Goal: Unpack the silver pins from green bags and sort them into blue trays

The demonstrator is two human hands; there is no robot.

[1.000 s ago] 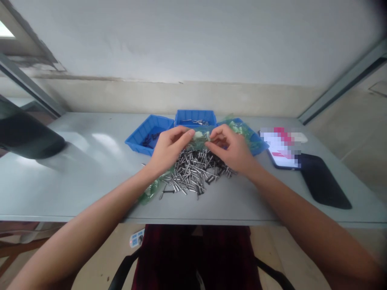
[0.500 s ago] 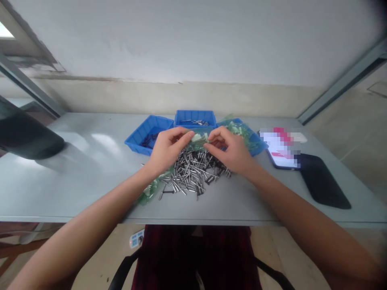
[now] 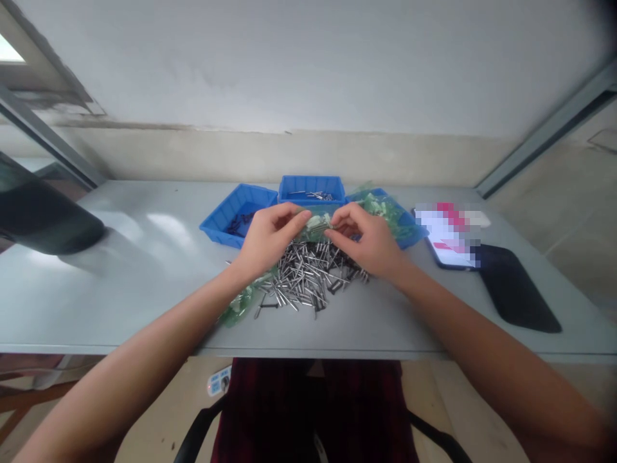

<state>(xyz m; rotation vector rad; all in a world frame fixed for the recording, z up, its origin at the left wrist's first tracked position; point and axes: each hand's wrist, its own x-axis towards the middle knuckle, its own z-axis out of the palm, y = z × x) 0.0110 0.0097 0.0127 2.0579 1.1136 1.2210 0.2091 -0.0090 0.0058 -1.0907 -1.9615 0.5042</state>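
Between my two hands is a small green plastic bag [image 3: 315,224] with thin metal pins or rivets showing in it. My left hand [image 3: 272,233] pinches the bag's left side between thumb and fingers. On its right side, my right hand [image 3: 365,238] has thumb and fingertips closed at the bag's edge. Just below lies a loose pile of metal pins [image 3: 303,273], mixed with darker, screw-like pieces. Another green bag [image 3: 237,307] rests on the table by my left forearm, partly hidden by it.
Behind my hands stand a left blue bin [image 3: 219,217] with dark pieces, a middle blue bin [image 3: 311,182] with some pins, and a right blue bin [image 3: 415,239] holding green bags [image 3: 385,211]. A lit phone [image 3: 446,238] and black slab [image 3: 518,289] lie right; a dark cylinder [image 3: 53,215] lies left.
Both hands stay in almost the same place on the green bag. The pins in it look slightly shifted between the fingertips.
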